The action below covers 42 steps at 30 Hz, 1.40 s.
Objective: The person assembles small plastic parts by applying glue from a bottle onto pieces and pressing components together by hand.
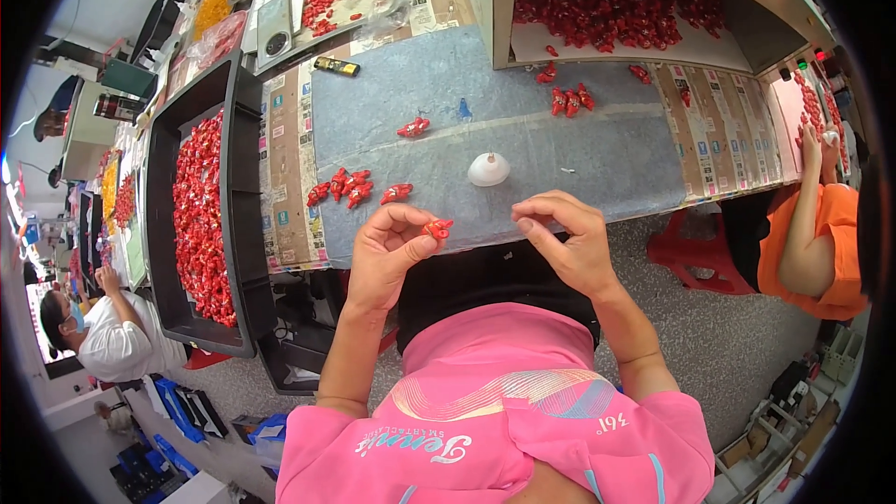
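My left hand point(399, 248) pinches a small glossy red plastic figure point(437, 229) between thumb and fingers, just above the table's near edge. Level with it on the right, my right hand point(567, 238) has thumb and fingertips pressed together; whatever they hold, if anything, is too small to make out. A white dome-shaped piece point(489, 169) stands on the blue-grey mat point(420, 75) beyond the gap between my hands. Left of my left hand lie a loose group of similar red figures point(357, 189) and a single one point(397, 193). Another red figure point(413, 128) rests farther out.
A black crate point(245, 215) full of red pieces stands at the left. An open-fronted box point(597, 54) with a red heap is at the far right, several red figures point(571, 101) before it. A black-and-yellow tube point(337, 66) lies on the mat. People sit on both sides.
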Each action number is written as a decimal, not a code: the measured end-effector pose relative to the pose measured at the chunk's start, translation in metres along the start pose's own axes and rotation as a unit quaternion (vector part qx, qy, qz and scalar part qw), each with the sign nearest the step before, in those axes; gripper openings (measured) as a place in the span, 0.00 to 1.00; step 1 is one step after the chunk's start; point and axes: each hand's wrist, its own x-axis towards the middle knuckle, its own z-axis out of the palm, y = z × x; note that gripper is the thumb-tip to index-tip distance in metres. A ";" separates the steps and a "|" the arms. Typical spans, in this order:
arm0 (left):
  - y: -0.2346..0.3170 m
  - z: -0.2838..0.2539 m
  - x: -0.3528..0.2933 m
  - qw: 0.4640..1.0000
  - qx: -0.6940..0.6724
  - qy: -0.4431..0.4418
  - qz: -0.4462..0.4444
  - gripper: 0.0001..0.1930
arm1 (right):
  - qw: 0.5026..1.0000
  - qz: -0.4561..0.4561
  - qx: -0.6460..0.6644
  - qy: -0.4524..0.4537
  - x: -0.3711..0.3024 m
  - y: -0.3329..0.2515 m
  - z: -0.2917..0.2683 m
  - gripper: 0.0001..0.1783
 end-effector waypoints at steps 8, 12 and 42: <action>-0.007 0.006 -0.003 0.999 -0.019 -0.040 -0.026 0.11 | 0.996 -0.035 0.062 -0.045 0.005 -0.012 0.019 0.09; -0.013 0.009 -0.003 0.997 -0.031 -0.060 -0.032 0.11 | 0.995 -0.047 0.079 -0.050 0.006 -0.016 0.021 0.08; -0.020 0.009 -0.001 0.999 -0.001 -0.028 -0.018 0.08 | 0.995 -0.095 0.008 -0.032 0.003 -0.007 0.033 0.05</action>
